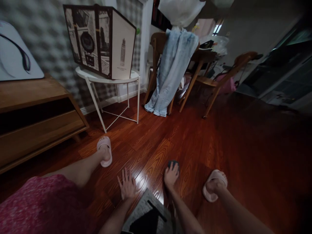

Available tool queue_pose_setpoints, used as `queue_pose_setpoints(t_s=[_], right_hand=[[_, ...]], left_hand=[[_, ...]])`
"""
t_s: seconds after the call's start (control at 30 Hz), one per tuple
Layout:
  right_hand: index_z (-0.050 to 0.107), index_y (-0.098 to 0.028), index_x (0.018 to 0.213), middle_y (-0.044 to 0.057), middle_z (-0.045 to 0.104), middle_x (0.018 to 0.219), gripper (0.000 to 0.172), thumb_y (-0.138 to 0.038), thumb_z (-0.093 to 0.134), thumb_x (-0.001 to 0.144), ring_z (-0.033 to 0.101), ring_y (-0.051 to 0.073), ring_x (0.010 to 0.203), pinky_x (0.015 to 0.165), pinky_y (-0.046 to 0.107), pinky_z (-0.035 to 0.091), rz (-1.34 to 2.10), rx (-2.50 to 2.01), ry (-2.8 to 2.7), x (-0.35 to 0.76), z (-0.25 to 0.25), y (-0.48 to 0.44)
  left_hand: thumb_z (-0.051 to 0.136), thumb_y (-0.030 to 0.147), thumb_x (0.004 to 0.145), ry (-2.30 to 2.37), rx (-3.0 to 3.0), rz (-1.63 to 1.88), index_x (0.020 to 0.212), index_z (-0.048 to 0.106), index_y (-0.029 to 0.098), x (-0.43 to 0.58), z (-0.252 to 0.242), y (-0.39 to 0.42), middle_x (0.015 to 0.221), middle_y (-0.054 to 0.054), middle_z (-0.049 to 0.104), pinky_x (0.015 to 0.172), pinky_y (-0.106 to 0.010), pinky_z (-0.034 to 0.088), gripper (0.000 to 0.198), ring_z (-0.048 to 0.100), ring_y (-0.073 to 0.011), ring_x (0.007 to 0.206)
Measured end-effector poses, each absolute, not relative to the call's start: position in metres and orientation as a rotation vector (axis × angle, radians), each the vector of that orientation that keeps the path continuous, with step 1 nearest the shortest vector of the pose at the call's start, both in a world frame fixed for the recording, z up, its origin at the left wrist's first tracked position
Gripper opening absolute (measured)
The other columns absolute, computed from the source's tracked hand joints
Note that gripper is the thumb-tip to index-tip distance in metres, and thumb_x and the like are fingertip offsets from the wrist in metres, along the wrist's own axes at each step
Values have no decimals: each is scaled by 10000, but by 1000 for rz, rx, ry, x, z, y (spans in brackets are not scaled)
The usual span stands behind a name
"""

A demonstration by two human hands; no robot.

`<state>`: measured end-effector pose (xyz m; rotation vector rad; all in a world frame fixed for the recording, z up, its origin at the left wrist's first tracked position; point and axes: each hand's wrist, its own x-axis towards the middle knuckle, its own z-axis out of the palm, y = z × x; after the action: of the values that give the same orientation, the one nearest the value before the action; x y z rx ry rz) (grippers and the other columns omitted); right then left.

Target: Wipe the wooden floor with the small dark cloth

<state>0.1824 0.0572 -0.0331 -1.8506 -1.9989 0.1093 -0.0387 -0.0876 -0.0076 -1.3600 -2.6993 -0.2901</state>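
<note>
My left hand (127,187) is open, with its fingers spread over the glossy wood floor (156,152) and nothing in it. To the right of it, my right hand (171,175) presses on a small dark grey cloth (176,163) that lies on the floor. The fingers rest over this cloth and cover much of it. Between my forearms is my grey top (143,208) with a black print. Pink slippers (110,160) are on both of my feet, which stand wide apart on either side of my hands.
A wooden cabinet (44,92) stands at the left. Beside it, a white round side table (84,74) carries a printed box (122,48). Light blue jeans (172,61) hang over a chair at the back. Another wooden chair (209,81) stands farther right near a cluttered table.
</note>
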Motion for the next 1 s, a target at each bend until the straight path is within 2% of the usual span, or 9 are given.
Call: queue_pose_setpoints(t_s=[0.1,0.17,0.27,0.33,0.4,0.5,0.7,0.87,1.0], right_hand=[[472,-201,1511,136,344,1633,582,-313,394,946,287,286,1512,1192,519,277,201,-1699,-2158,112,-36,33],[434,-235,1534,102,316,1650,589,-279,417,947,271,264,1522,1210,502,260,282,-1496,-2329,78,-37,14],[381,-306,1556,46,277,1669,629,-254,468,935,269,231,1524,1226,463,257,377,-1144,-2550,60,-36,3],[393,-326,1547,25,304,1661,630,-250,482,928,287,206,1515,1226,433,269,391,-1018,-2619,72,-33,16],[443,-308,1522,35,355,1639,597,-242,462,929,313,199,1503,1219,423,284,360,-1067,-2619,100,-28,43],[513,-241,1480,81,411,1605,548,-245,379,948,360,212,1478,1195,427,317,237,-1428,-2446,163,-25,86],[511,-148,1475,159,394,1597,600,-351,261,969,343,256,1487,1163,455,344,39,-1983,-1924,269,-36,104],[430,-120,1527,246,347,1601,643,-342,230,957,316,361,1489,1125,631,316,-43,-2095,-1572,229,-43,78],[447,-154,1522,197,350,1615,617,-301,288,944,280,335,1512,1156,627,278,128,-1861,-1881,153,-41,55]], left_hand=[[256,239,967,-2690,-1344,-278,1546,285,221,-39,-11,-87,1638,-103,336,1269,-602,127,581,295,-258,1528],[261,238,962,-2685,-1339,-266,1543,301,221,-39,-14,-86,1629,-103,357,1270,-600,121,582,289,-256,1531],[263,244,962,-2692,-1334,-248,1517,372,204,-38,-16,-84,1625,-117,368,1274,-595,108,567,293,-265,1529],[265,244,963,-2695,-1330,-249,1506,396,207,-38,-15,-84,1627,-113,365,1274,-593,107,559,305,-266,1524],[263,240,963,-2684,-1334,-255,1508,387,217,-38,-14,-84,1630,-103,359,1274,-591,108,559,306,-257,1524],[254,238,962,-2669,-1343,-258,1511,375,214,-38,-12,-85,1630,-107,354,1273,-592,101,563,304,-256,1524],[263,243,955,-2697,-1344,-280,1516,362,207,-38,-9,-86,1630,-106,352,1277,-587,90,571,276,-259,1534],[264,243,956,-2699,-1342,-273,1532,319,214,-38,-12,-87,1636,-93,341,1279,-584,93,579,217,-259,1553],[259,246,958,-2692,-1336,-272,1557,228,237,-38,-16,-86,1635,-92,338,1274,-595,115,600,219,-247,1553]])
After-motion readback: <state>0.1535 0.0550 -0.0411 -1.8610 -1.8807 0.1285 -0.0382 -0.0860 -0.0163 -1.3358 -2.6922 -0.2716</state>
